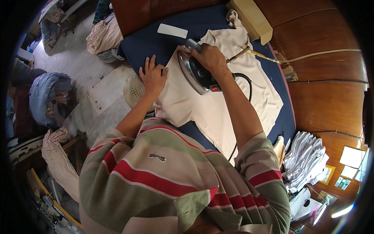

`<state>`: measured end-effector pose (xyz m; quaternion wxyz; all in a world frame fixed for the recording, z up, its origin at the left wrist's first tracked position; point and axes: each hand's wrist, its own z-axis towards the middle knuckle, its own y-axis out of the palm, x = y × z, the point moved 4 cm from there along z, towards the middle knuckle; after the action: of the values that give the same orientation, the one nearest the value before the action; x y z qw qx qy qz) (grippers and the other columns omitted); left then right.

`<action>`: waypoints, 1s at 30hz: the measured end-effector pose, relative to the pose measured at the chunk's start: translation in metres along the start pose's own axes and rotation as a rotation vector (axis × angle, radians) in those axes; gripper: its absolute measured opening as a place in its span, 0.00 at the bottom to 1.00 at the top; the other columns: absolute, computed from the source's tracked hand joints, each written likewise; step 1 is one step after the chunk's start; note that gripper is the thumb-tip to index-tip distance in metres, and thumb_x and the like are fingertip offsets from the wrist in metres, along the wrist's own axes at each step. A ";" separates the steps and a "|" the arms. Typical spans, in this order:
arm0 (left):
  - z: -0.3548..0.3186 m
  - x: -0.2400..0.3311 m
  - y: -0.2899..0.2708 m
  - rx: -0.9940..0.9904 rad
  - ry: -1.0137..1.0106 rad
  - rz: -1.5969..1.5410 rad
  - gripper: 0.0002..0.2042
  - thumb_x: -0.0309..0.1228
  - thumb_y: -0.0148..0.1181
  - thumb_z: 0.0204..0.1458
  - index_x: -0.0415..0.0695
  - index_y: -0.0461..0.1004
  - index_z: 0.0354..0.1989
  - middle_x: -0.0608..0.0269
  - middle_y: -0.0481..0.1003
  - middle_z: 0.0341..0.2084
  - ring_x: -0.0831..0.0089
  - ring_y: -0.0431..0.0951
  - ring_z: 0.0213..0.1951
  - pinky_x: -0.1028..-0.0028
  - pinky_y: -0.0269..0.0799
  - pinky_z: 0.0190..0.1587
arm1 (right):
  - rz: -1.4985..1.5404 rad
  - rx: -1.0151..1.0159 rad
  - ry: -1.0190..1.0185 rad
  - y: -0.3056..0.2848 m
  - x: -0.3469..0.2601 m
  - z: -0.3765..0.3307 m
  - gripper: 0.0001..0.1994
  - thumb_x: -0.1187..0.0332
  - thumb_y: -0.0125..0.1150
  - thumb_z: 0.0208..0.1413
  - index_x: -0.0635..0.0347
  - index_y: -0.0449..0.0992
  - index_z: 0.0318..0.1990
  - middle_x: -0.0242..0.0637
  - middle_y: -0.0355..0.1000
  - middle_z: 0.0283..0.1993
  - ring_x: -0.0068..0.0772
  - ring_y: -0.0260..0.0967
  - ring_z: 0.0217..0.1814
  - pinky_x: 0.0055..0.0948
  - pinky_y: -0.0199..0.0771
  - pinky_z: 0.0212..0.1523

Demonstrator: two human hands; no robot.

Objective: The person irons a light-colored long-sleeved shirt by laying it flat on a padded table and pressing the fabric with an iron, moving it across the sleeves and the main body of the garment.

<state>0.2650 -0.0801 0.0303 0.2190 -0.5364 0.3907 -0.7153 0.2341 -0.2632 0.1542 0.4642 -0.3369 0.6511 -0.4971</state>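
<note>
Striped shirt [156,177] up close, iron [194,72] past it

From afar, I see the right hand [211,59] wrapped round the iron's handle. Under that hand is the pale cloth [214,113]. The left hand [154,79] looks empty, fingers spread, by the cloth's left edge. I think this is the pressing step. Next, I'd smooth the cloth and keep fingers off the hot metal. Bare blue table [146,43] lies ahead of the left hand; its edge is just left. Right of the right hand, a black cord [250,86] loops; a box [251,21] stands farther ahead.

A plain cream garment [212,117] contrasts with navy cloth [142,43], a black-and-silver electric iron [194,72] and a red-, green- and beige-striped polo shirt [156,179].
</note>
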 end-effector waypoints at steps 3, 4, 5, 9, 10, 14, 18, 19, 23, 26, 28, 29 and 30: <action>-0.001 -0.008 0.006 0.021 -0.017 -0.001 0.10 0.40 0.57 0.49 0.47 0.78 0.29 0.61 0.57 0.62 0.61 0.49 0.66 0.46 0.37 0.62 | 0.023 -0.014 -0.108 0.004 -0.009 0.002 0.28 0.44 0.54 0.49 0.67 0.76 0.35 0.55 0.74 0.34 0.52 0.73 0.40 0.41 0.73 0.42; 0.001 -0.011 0.006 0.052 -0.001 -0.011 0.10 0.40 0.57 0.49 0.47 0.78 0.29 0.61 0.58 0.62 0.61 0.49 0.66 0.46 0.37 0.62 | 0.027 -0.031 -0.168 0.005 -0.018 0.000 0.28 0.44 0.54 0.49 0.67 0.76 0.35 0.55 0.74 0.34 0.52 0.73 0.40 0.41 0.73 0.42; 0.001 -0.013 0.008 0.071 0.017 -0.023 0.10 0.40 0.57 0.48 0.47 0.77 0.29 0.61 0.58 0.62 0.61 0.49 0.66 0.47 0.36 0.62 | -0.038 -0.096 -0.164 0.007 -0.025 -0.005 0.28 0.44 0.54 0.49 0.66 0.76 0.36 0.55 0.74 0.34 0.52 0.73 0.40 0.41 0.74 0.42; -0.010 -0.013 0.002 0.052 -0.030 -0.039 0.10 0.40 0.59 0.47 0.47 0.77 0.26 0.61 0.58 0.62 0.60 0.50 0.66 0.47 0.37 0.63 | -0.028 -0.122 -0.042 0.002 -0.026 0.019 0.29 0.44 0.54 0.49 0.66 0.75 0.41 0.55 0.74 0.36 0.51 0.73 0.41 0.42 0.74 0.41; -0.010 -0.012 -0.001 0.044 -0.032 -0.039 0.10 0.40 0.58 0.47 0.47 0.78 0.27 0.61 0.58 0.62 0.60 0.50 0.65 0.46 0.38 0.62 | -0.039 -0.107 -0.092 0.002 -0.026 0.018 0.29 0.44 0.53 0.49 0.66 0.75 0.41 0.55 0.74 0.36 0.51 0.73 0.41 0.42 0.74 0.41; -0.012 -0.021 0.005 0.093 0.019 -0.087 0.09 0.38 0.58 0.46 0.47 0.78 0.27 0.60 0.60 0.61 0.59 0.52 0.65 0.40 0.44 0.59 | -0.034 -0.083 -0.287 0.008 -0.029 0.000 0.30 0.42 0.52 0.49 0.66 0.75 0.38 0.56 0.74 0.34 0.51 0.73 0.40 0.42 0.74 0.41; -0.011 -0.027 0.007 0.144 0.067 -0.101 0.07 0.35 0.57 0.46 0.46 0.78 0.26 0.61 0.60 0.61 0.58 0.54 0.64 0.38 0.47 0.58 | 0.014 -0.106 -0.163 0.014 -0.031 0.017 0.30 0.43 0.52 0.50 0.68 0.74 0.37 0.57 0.73 0.33 0.55 0.72 0.37 0.43 0.72 0.39; -0.011 -0.024 0.004 0.113 0.041 -0.108 0.08 0.35 0.57 0.46 0.45 0.77 0.26 0.61 0.60 0.60 0.58 0.54 0.64 0.39 0.47 0.58 | 0.005 -0.052 -0.189 0.015 -0.027 0.010 0.30 0.43 0.51 0.50 0.69 0.73 0.37 0.57 0.73 0.32 0.56 0.72 0.36 0.43 0.72 0.38; -0.012 -0.024 0.008 0.134 0.061 -0.092 0.08 0.35 0.57 0.47 0.45 0.77 0.26 0.61 0.61 0.60 0.58 0.54 0.64 0.40 0.47 0.59 | -0.017 -0.045 -0.145 0.015 -0.001 -0.042 0.29 0.43 0.50 0.52 0.68 0.72 0.35 0.55 0.73 0.29 0.56 0.72 0.34 0.44 0.72 0.37; -0.013 -0.020 0.005 0.130 0.050 -0.083 0.08 0.34 0.56 0.48 0.43 0.78 0.27 0.60 0.61 0.60 0.57 0.54 0.64 0.42 0.47 0.60 | -0.023 -0.088 -0.054 0.006 0.020 -0.107 0.23 0.47 0.53 0.51 0.65 0.69 0.30 0.53 0.72 0.24 0.55 0.72 0.30 0.46 0.72 0.31; -0.012 -0.021 0.005 0.135 0.046 -0.075 0.08 0.34 0.56 0.47 0.44 0.78 0.27 0.61 0.61 0.60 0.57 0.54 0.64 0.42 0.47 0.60 | -0.014 -0.189 0.049 0.002 0.032 -0.152 0.22 0.48 0.54 0.51 0.63 0.68 0.32 0.53 0.72 0.25 0.54 0.72 0.31 0.46 0.71 0.31; -0.011 -0.021 0.005 0.138 0.041 -0.075 0.08 0.34 0.56 0.47 0.44 0.78 0.27 0.61 0.61 0.60 0.57 0.54 0.64 0.42 0.46 0.60 | -0.002 -0.196 0.110 0.000 0.037 -0.172 0.22 0.49 0.54 0.51 0.63 0.69 0.33 0.53 0.72 0.26 0.55 0.72 0.32 0.45 0.71 0.32; -0.011 -0.021 0.005 0.140 0.036 -0.073 0.08 0.34 0.56 0.47 0.44 0.78 0.27 0.61 0.61 0.61 0.57 0.53 0.64 0.41 0.46 0.60 | -0.005 -0.222 0.181 0.002 0.045 -0.189 0.22 0.49 0.54 0.51 0.64 0.69 0.34 0.53 0.72 0.26 0.55 0.72 0.32 0.45 0.72 0.32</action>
<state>0.2608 -0.0643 0.0125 0.2230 -0.5206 0.3238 -0.7579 0.0412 -0.2398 0.1540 0.3620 -0.3416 0.7406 -0.4514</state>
